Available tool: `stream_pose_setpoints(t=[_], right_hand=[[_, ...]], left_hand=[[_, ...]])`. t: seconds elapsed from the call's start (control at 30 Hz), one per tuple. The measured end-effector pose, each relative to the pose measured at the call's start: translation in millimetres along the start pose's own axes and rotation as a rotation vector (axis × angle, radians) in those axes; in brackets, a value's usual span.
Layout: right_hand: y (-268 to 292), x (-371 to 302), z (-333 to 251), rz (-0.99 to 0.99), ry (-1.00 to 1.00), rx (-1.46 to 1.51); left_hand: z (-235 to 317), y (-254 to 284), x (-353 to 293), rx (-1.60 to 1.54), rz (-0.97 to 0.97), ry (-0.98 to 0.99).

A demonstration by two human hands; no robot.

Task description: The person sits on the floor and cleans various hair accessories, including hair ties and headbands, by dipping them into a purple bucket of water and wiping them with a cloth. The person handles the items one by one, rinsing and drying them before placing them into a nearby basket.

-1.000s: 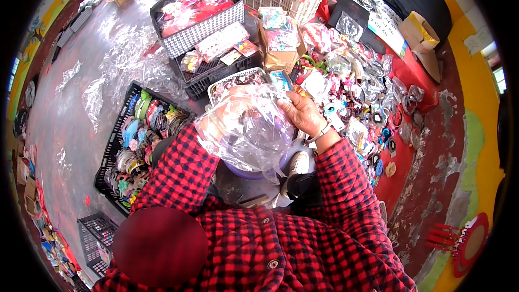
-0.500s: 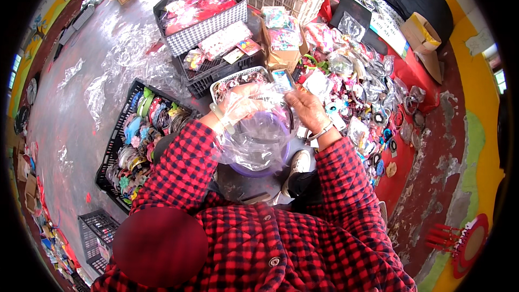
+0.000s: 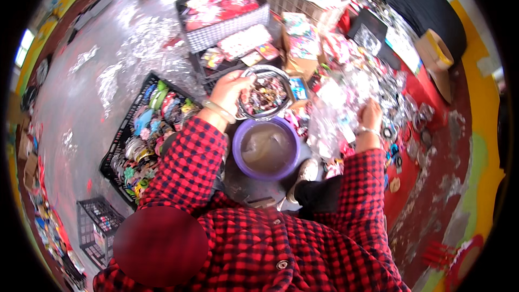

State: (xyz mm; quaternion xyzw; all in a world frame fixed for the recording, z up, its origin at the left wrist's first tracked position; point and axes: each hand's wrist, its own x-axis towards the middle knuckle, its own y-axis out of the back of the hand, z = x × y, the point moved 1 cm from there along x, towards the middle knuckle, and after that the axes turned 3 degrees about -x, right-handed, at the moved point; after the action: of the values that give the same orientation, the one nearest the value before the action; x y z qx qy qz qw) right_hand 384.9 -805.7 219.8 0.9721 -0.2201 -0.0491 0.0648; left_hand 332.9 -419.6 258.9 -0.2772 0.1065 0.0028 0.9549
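Bowl (image 3: 265, 93) rim in left hand (image 3: 231, 90)

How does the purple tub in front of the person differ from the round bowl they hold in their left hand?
The purple tub sits low by the person's knees; the round bowl is held up by its rim in the left hand. The tub is opaque purple, the bowl pale with a shiny rim. The tub holds only a crumpled clear bag; the bowl is heaped with small colourful trinkets. Both are round and open-topped.

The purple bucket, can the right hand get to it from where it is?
Probably yes. The purple bucket sits open-topped between the arms, and the right hand rests on clear plastic bags just beside it, with nothing blocking the way across.
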Motion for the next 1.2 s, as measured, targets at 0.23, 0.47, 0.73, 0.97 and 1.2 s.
stream_pose_setpoints(t=[0.23,0.47,0.73,0.97,1.2], right_hand=[[-34.0,-16.5,-33.0,-0.463,0.443,-0.617],[-165.3,-90.8,-135.5,-0.945,0.444,-0.932],[-356.1,-133.3,-174.1,-1.123,0.376,-0.447],[-438.0,-208.8,-207.5,-1.306,0.196,0.360],[-357.7,-153.3,-166.1,-1.344,0.029,0.082]], left_hand=[[-6.7,23.9,-21.8,1.404,-0.095,-0.246],[2.5,3.8,-73.1,1.641,-0.535,0.188],[-28.1,-2.7,-61.2,1.589,-0.563,0.105],[-73.4,10.3,-32.9,1.599,-0.588,0.014],[-33.4,-19.6,-48.5,1.578,-0.582,0.136]])
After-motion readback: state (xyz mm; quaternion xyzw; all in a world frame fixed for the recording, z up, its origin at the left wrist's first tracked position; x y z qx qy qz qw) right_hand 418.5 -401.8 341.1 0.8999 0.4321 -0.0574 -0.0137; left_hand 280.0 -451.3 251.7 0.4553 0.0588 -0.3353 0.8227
